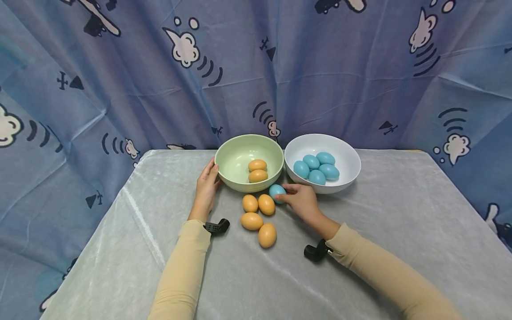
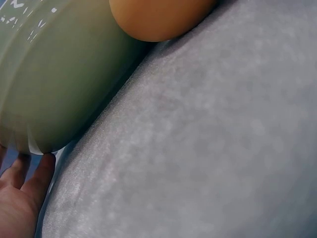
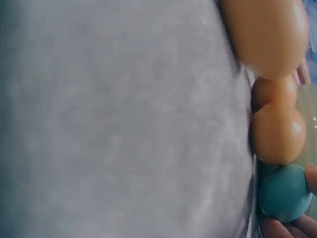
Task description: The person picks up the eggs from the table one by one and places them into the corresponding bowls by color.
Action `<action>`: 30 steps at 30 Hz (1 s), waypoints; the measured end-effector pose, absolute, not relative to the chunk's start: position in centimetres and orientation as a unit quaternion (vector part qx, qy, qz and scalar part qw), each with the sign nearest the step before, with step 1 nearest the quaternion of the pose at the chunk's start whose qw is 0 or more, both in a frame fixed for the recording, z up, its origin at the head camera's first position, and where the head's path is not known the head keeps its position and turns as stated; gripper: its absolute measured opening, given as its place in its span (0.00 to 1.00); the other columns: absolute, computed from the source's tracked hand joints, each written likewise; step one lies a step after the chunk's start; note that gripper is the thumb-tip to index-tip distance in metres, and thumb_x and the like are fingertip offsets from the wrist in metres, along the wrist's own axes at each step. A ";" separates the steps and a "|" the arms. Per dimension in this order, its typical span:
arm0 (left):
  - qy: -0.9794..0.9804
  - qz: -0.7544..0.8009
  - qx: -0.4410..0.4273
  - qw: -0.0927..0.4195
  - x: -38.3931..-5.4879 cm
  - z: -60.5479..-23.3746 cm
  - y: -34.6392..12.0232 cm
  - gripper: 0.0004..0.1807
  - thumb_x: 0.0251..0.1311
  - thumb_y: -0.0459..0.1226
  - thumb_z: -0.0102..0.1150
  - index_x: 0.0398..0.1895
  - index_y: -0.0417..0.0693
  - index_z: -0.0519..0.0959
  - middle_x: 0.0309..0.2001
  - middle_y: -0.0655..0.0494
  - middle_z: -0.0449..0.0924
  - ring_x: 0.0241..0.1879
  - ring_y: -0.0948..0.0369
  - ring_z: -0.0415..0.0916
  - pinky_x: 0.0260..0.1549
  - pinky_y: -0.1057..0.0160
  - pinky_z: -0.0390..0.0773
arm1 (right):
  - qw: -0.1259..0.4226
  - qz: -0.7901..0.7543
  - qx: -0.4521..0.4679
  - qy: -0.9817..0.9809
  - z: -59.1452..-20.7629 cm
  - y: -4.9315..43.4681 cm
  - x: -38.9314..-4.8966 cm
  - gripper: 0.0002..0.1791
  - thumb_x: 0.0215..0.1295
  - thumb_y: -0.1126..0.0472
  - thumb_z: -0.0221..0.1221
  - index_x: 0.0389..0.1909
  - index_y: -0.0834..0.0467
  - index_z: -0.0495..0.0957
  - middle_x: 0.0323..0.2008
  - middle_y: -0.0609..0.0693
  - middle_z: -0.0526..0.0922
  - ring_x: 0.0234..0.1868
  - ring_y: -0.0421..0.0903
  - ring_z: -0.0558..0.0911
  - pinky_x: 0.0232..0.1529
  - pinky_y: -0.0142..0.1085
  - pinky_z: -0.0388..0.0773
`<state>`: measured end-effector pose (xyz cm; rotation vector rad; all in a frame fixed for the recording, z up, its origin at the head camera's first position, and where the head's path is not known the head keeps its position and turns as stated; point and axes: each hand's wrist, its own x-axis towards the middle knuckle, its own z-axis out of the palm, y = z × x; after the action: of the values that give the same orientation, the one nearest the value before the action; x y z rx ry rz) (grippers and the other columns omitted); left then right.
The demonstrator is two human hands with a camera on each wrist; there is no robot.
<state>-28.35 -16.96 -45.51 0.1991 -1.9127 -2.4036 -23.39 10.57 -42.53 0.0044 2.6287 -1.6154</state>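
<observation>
My left hand (image 1: 206, 186) rests against the left side of a green bowl (image 1: 228, 166); in the left wrist view its fingertips (image 2: 48, 159) touch the bowl's outer wall. Inside that bowl lie two orange eggs (image 1: 258, 176). Between thumb and fingers, my right hand (image 1: 302, 202) pinches a blue egg (image 1: 276, 192), just in front of the gap between the bowls. The right wrist view shows the same blue egg (image 3: 285, 193) beside an orange egg (image 3: 280, 134). Several orange eggs (image 1: 267, 235) lie on the cloth in front of the green bowl.
A white bowl (image 1: 350, 166) stands to the right, right beside the green one, with several blue eggs (image 1: 317, 177) in it. Grey cloth (image 1: 400, 213) covers the table. Behind its back edge hangs a patterned blue curtain (image 1: 320, 89).
</observation>
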 end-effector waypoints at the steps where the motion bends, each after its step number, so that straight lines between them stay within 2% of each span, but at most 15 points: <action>1: -0.622 -0.780 0.063 0.031 -28.3 -45.5 -17.0 0.30 0.75 0.50 0.48 0.77 0.60 0.59 0.77 0.63 0.58 0.75 0.61 0.59 0.72 0.52 0.64 | 0.027 -0.525 0.002 0.850 -42.4 10.7 -23.3 0.27 0.58 0.59 0.71 0.56 0.67 0.80 0.53 0.61 0.85 0.55 0.51 0.81 0.52 0.38 0.80; 7: -0.623 -0.779 0.064 0.032 -28.3 -45.5 -16.9 0.30 0.75 0.50 0.48 0.77 0.60 0.60 0.77 0.63 0.58 0.74 0.61 0.60 0.72 0.52 0.65 | 0.035 -0.535 0.000 0.844 -40.9 11.1 -22.9 0.28 0.57 0.57 0.72 0.57 0.64 0.81 0.54 0.59 0.85 0.59 0.52 0.82 0.58 0.41 0.78; 15: -0.622 -0.780 0.066 0.032 -28.3 -45.5 -16.8 0.30 0.75 0.50 0.48 0.77 0.60 0.59 0.77 0.62 0.58 0.75 0.61 0.59 0.72 0.53 0.64 | 0.035 -0.537 -0.021 0.843 -37.8 12.1 -22.4 0.27 0.59 0.55 0.70 0.58 0.62 0.81 0.55 0.57 0.84 0.57 0.50 0.83 0.45 0.22 0.77; 19: -0.621 -0.780 0.065 0.027 -28.3 -45.4 -16.9 0.31 0.75 0.51 0.48 0.78 0.60 0.58 0.78 0.63 0.56 0.75 0.60 0.58 0.73 0.53 0.62 | 0.027 -0.535 -0.020 0.844 -36.5 12.6 -22.4 0.27 0.59 0.53 0.70 0.58 0.61 0.81 0.55 0.57 0.84 0.57 0.48 0.82 0.44 0.20 0.75; 21: -0.620 -0.781 0.064 0.025 -28.3 -45.4 -17.0 0.31 0.75 0.51 0.48 0.78 0.61 0.58 0.78 0.63 0.55 0.76 0.61 0.57 0.74 0.53 0.62 | 0.024 -0.536 -0.015 0.844 -35.9 12.9 -22.5 0.28 0.60 0.52 0.70 0.58 0.60 0.81 0.56 0.56 0.84 0.56 0.45 0.82 0.43 0.19 0.75; 24: -0.619 -0.783 0.062 0.021 -28.1 -45.1 -16.9 0.31 0.75 0.49 0.47 0.78 0.60 0.57 0.78 0.63 0.55 0.76 0.60 0.56 0.74 0.52 0.61 | 0.014 -0.548 -0.010 0.836 -35.4 13.6 -22.8 0.29 0.60 0.51 0.70 0.59 0.61 0.81 0.55 0.58 0.84 0.49 0.34 0.83 0.44 0.18 0.75; 27: -0.619 -0.783 0.061 0.023 -28.1 -45.1 -16.9 0.31 0.75 0.50 0.48 0.78 0.60 0.57 0.78 0.63 0.55 0.76 0.60 0.56 0.74 0.52 0.61 | 0.005 -0.552 -0.003 0.834 -35.1 14.4 -23.4 0.29 0.60 0.50 0.70 0.59 0.61 0.80 0.55 0.59 0.84 0.43 0.24 0.79 0.45 0.18 0.75; 30: -0.620 -0.781 0.062 0.028 -28.2 -45.4 -16.9 0.31 0.74 0.51 0.49 0.77 0.61 0.58 0.78 0.64 0.56 0.75 0.61 0.57 0.74 0.52 0.62 | 0.001 -0.540 0.011 0.842 -35.0 15.3 -24.2 0.30 0.59 0.49 0.70 0.59 0.60 0.80 0.55 0.58 0.84 0.43 0.24 0.78 0.45 0.20 0.74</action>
<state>-28.18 -16.88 -45.39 0.1901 -1.9156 -2.4128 -24.22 15.27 -35.03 0.0347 2.6417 -1.6956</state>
